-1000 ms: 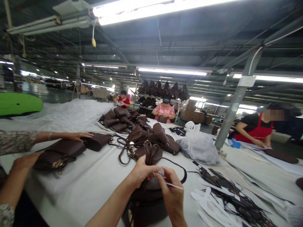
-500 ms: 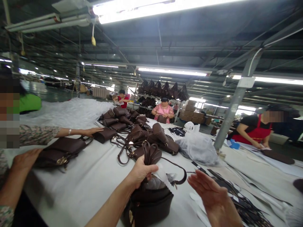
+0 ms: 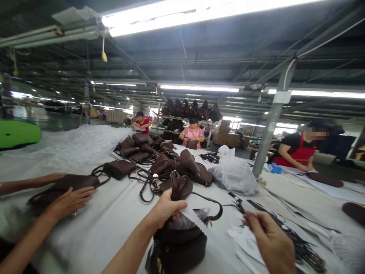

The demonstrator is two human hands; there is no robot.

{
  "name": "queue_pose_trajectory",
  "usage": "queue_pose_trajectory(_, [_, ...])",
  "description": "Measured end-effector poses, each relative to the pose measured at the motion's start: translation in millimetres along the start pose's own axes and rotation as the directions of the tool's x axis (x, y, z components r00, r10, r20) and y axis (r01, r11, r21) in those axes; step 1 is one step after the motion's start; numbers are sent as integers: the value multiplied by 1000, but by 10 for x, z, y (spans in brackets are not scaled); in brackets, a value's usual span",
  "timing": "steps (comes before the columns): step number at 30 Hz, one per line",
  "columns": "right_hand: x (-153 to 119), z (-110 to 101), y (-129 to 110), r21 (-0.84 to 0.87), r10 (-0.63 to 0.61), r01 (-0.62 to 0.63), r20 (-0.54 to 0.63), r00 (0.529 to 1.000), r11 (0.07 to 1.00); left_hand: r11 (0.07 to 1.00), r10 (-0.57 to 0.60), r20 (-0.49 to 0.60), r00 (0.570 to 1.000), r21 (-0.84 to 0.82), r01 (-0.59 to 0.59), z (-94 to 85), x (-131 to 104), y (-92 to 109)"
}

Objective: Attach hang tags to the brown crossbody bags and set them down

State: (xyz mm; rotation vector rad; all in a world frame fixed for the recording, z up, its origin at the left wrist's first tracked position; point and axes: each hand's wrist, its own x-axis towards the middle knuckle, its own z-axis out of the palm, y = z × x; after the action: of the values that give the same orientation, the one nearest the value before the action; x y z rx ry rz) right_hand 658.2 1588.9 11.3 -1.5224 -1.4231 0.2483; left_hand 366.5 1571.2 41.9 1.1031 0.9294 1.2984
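My left hand (image 3: 168, 207) is closed around the brown straps (image 3: 177, 186) of a dark brown bag (image 3: 185, 245) standing on the white-covered table. Clear plastic and a white sheet with a jagged edge (image 3: 196, 222) stick out of the bag's open top. To the right, my right hand (image 3: 265, 232) is raised over white paper pieces (image 3: 242, 238), fingers pinched on a small whitish, translucent piece (image 3: 248, 206).
Brown bags (image 3: 168, 163) are piled ahead, beside a clear plastic bag (image 3: 235, 175). At left, another person's hands (image 3: 71, 199) rest on a bag. Black straps (image 3: 302, 243) lie right, near a metal post (image 3: 269, 133). Three people stand beyond.
My right hand has gone from open to pinched on the whitish piece. The neighbouring person's hands have both come onto the bag at left. The view has shifted slightly.
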Motion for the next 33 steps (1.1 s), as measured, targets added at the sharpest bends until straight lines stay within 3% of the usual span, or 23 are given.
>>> queue_pose_trajectory(2, [163,-254,189,-189,-77,45,-166,983,981,1000,-13,35,999,7,13,-23,19,54])
queue_pose_trajectory(4, [149,-327,158,-184,-117,77,-219,969,980,1000,-22,70,997,11,21,0,41,89])
queue_pose_trajectory(5, [75,-281,61,-101,-101,84,-178,979,991,1000,-22,87,996,18,20,26,48,98])
queue_pose_trajectory(7, [-154,-54,-240,154,-63,52,68,996,987,998,-14,117,993,59,7,95,49,105])
queue_pose_trajectory(8, [-280,98,-411,285,-113,48,216,970,957,996,-8,128,992,93,-4,128,42,107])
queue_pose_trajectory(10, [-483,399,-708,461,-202,-4,397,896,887,987,2,141,990,161,-26,172,20,119])
queue_pose_trajectory(12, [-575,619,-868,554,-215,-149,538,815,819,977,1,156,988,210,-34,173,-1,150])
queue_pose_trajectory(15, [-527,761,-833,562,-150,-314,630,762,766,967,20,162,987,248,-60,106,-1,207])
queue_pose_trajectory(19, [-393,786,-711,483,-55,-353,647,760,801,977,37,155,987,201,-68,21,55,224])
queue_pose_trajectory(22, [-377,814,-822,486,0,-393,629,777,780,954,56,146,988,283,-96,57,77,192])
queue_pose_trajectory(24, [-388,855,-945,553,21,-413,580,815,723,862,192,118,974,455,-225,123,58,166])
queue_pose_trajectory(27, [-411,926,-1060,646,38,-448,545,838,618,584,385,147,911,726,-364,223,-1,107])
queue_pose_trajectory(30, [-444,963,-1036,713,-38,-501,592,805,491,365,394,201,897,861,-353,263,-52,29])
queue_pose_trajectory(33, [-481,980,-950,775,-144,-555,613,777,302,225,374,258,891,907,-357,238,-60,-39])
